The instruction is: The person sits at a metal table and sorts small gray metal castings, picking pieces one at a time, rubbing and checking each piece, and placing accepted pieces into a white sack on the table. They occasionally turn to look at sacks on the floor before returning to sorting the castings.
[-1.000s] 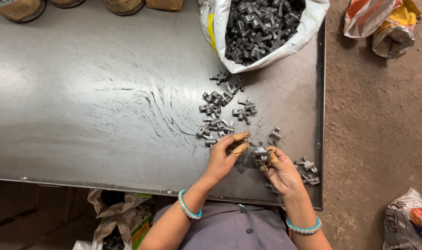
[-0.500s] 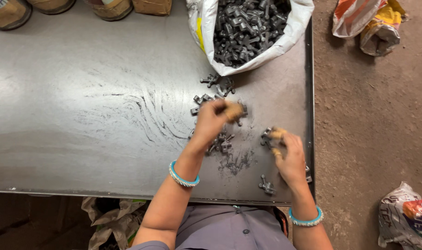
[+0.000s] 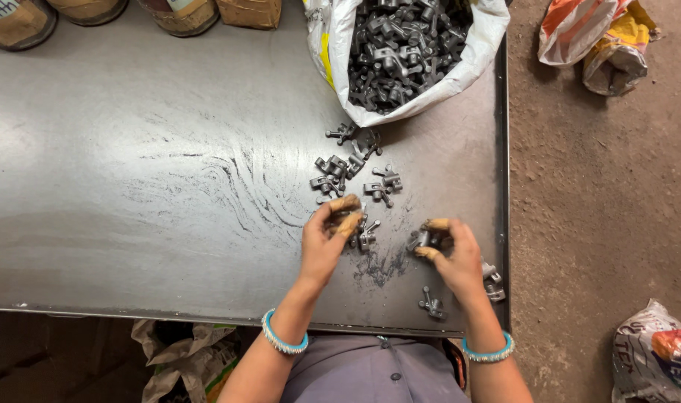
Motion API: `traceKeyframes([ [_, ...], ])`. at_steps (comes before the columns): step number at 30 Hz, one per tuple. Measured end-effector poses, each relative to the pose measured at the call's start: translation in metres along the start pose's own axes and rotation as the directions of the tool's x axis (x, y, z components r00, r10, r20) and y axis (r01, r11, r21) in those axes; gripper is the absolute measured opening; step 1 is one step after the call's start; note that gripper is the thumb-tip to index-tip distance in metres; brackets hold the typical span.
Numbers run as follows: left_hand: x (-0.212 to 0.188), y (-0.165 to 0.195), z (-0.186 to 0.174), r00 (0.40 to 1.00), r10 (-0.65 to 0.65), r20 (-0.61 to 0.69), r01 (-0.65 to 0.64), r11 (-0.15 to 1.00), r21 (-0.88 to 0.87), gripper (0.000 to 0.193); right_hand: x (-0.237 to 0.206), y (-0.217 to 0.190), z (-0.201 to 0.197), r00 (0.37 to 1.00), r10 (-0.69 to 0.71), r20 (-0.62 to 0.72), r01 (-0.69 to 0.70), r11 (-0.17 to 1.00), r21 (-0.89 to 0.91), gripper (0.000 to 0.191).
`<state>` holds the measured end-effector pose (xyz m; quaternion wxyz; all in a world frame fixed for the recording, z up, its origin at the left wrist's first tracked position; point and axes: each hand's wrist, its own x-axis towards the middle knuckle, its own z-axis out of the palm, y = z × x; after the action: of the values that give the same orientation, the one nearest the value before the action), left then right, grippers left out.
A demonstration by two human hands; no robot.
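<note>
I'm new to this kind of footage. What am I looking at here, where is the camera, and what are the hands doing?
There is no machine: a person works with two bare hands, filmed by one camera worn on the head and looking straight down. The dark metal table carries a white sack full of small grey metal parts, with more loose parts scattered below it. The left hand pinches one part from the loose pile, and the right hand grips another. The fingers wear tan fingertip covers, and each wrist has a turquoise bangle. Jars stand along the far edge; bags lie on the dirt floor.
</note>
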<state>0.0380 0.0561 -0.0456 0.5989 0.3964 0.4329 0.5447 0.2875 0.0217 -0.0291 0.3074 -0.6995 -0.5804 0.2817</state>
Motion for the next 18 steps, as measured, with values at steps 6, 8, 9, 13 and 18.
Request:
traceKeyframes([
  [6,-0.019,0.000,-0.029,0.994,0.057,-0.089,-0.030,0.960,0.278,0.030,-0.010,0.014,0.006,0.944,0.117,0.310,-0.331,0.319,0.888,0.027],
  [8,-0.021,0.003,-0.035,0.990,0.041,-0.136,0.001,0.955,0.295,0.027,-0.009,0.016,0.006,0.900,0.101,0.423,-0.435,0.173,0.884,0.027],
  [9,-0.022,0.004,-0.037,0.988,0.051,-0.143,-0.003,0.947,0.320,0.026,-0.008,0.016,0.006,0.874,0.087,0.478,-0.485,0.100,0.869,0.027],
  [13,-0.025,0.009,-0.041,0.982,0.090,-0.167,-0.023,0.931,0.364,0.025,-0.007,0.017,0.008,0.840,0.166,0.517,-0.531,0.048,0.846,0.022],
  [18,-0.024,0.015,-0.038,0.979,0.130,-0.158,-0.050,0.900,0.433,0.023,-0.008,0.019,0.006,0.838,0.175,0.516,-0.533,0.068,0.843,0.029],
])
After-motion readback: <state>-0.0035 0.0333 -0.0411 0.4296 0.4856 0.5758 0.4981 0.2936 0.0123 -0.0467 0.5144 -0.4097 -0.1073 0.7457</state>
